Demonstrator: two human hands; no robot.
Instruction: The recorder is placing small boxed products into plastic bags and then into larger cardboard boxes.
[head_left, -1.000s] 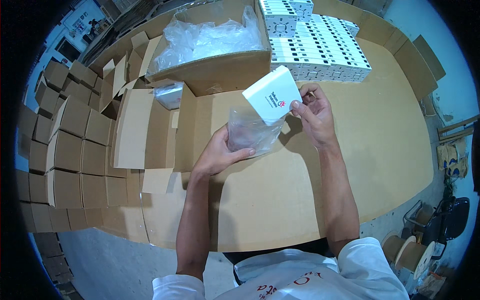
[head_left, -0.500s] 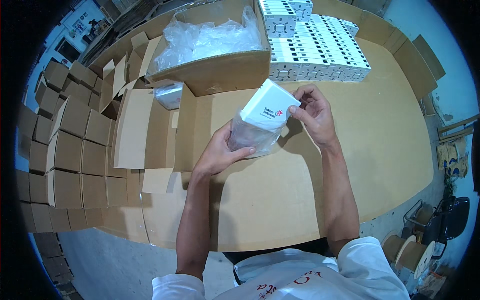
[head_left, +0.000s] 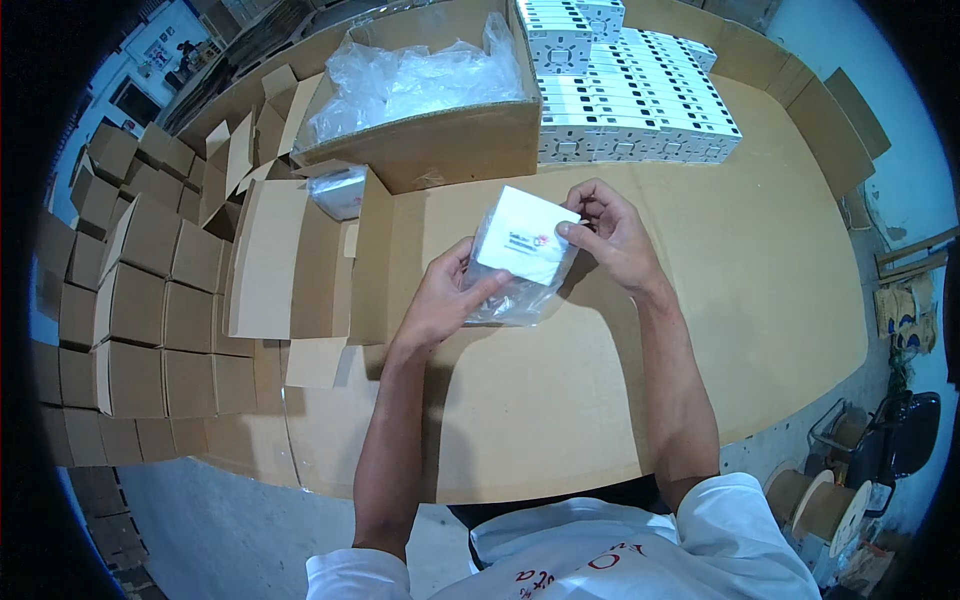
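A small white box (head_left: 523, 236) sits partly inside a clear plastic bag (head_left: 520, 296) above the middle of the cardboard-covered table (head_left: 760, 300). My left hand (head_left: 440, 296) grips the bag's left side and lower edge. My right hand (head_left: 610, 232) pinches the box and the bag's opening at the right corner. Both hands hold the pair just above the tabletop.
An open brown carton (head_left: 300, 262) with flaps spread lies left of my hands. A large carton of clear bags (head_left: 420, 90) stands behind it. Rows of white boxes (head_left: 620, 100) are stacked at the back right. Closed brown cartons (head_left: 120, 300) pile up at the left. Cable spools (head_left: 820, 500) stand on the floor at the lower right.
The white box has come down from above my right hand and slid leftward into the bag's mouth. My left hand has shifted up along the bag.
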